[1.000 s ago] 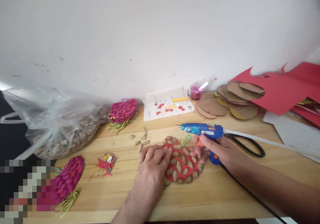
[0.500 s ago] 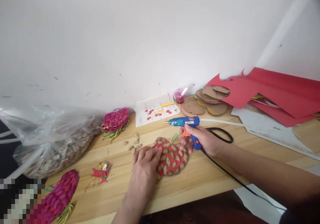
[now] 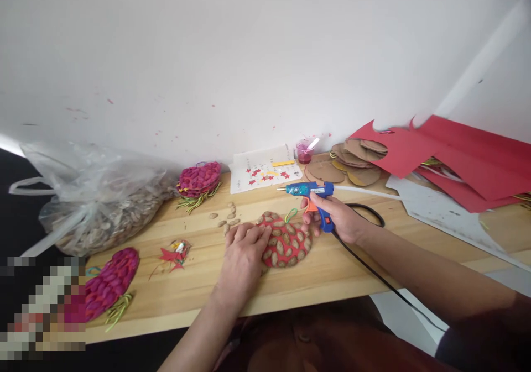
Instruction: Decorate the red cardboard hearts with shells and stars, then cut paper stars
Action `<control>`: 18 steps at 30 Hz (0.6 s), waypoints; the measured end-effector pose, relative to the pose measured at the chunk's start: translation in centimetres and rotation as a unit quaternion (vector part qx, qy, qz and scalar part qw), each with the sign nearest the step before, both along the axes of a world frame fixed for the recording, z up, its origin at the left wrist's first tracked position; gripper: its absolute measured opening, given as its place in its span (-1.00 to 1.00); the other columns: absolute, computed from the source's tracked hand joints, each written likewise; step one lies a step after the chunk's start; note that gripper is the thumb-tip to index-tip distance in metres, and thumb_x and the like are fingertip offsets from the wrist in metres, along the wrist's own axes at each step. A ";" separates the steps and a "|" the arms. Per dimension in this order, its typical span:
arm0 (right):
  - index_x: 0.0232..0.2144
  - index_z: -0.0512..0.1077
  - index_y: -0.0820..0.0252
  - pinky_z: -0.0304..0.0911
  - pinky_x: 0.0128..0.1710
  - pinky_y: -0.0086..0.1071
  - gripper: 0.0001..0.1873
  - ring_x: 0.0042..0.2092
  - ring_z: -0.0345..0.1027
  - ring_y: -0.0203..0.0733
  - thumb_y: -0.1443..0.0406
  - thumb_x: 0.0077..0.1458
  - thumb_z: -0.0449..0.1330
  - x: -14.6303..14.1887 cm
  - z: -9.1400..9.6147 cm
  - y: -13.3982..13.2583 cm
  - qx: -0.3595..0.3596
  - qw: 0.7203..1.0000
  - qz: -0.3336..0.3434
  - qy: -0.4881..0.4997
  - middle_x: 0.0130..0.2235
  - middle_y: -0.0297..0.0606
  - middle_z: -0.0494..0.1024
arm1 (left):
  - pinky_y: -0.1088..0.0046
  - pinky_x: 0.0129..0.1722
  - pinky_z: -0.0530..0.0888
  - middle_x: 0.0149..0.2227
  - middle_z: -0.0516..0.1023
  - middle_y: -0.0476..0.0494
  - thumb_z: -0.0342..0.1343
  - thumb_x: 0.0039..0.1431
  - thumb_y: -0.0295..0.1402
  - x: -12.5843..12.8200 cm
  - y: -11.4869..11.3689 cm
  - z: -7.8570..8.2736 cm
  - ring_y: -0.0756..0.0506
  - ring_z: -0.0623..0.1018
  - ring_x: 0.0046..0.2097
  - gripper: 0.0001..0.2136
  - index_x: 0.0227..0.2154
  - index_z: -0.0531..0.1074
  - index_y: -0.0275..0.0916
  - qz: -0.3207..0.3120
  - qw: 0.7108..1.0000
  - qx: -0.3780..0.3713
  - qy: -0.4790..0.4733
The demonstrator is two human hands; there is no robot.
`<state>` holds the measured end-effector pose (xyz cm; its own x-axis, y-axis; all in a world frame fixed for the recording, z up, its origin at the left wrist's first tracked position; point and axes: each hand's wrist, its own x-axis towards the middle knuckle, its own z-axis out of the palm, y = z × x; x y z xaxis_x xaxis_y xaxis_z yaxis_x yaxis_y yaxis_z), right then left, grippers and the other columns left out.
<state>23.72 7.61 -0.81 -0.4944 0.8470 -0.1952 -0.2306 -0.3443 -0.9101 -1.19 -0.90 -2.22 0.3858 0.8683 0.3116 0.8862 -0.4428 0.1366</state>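
Observation:
A red heart-shaped piece (image 3: 286,242) covered with peanut shells lies on the wooden table (image 3: 332,272). My left hand (image 3: 244,253) rests flat on its left edge, fingers stretched out. My right hand (image 3: 338,217) grips a blue hot glue gun (image 3: 313,192) just right of the piece, its nozzle pointing left above the table. A green loop (image 3: 290,215) sticks out of the piece's top. Several loose peanut shells (image 3: 226,217) lie just left of it.
A clear bag of shells (image 3: 103,206) sits at the left. Two magenta shell pieces (image 3: 199,178) (image 3: 110,281) and red star scraps (image 3: 174,253) lie nearby. At the back are a star sheet (image 3: 263,170), a pink cup (image 3: 305,151), cardboard cutouts (image 3: 352,164) and red paper (image 3: 452,156). The black cord (image 3: 385,283) trails off the front edge.
The view has pulled back and tilted, so the table's front edge now shows. Both hands keep their hold; the glue gun stays beside the piece.

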 end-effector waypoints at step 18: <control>-0.27 0.39 0.19 0.29 -0.58 -0.48 -0.55 -0.40 0.55 -0.11 -0.09 0.14 0.22 0.0 0.1 -0.1 0.005 1.000 0.011 -0.013 -0.48 -0.28 0.52 | 0.11 0.14 0.22 -0.05 0.60 -0.14 0.10 0.24 -0.51 0.1 0.1 0.0 -0.25 0.37 0.09 -0.64 0.09 0.47 -0.21 0.006 1.000 0.000 0.005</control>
<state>23.72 7.51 -0.74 -0.5080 0.8380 -0.1994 -0.1995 -0.3396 -0.9191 -1.11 -0.78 -2.18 0.3795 0.8724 0.3082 0.8925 -0.4329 0.1265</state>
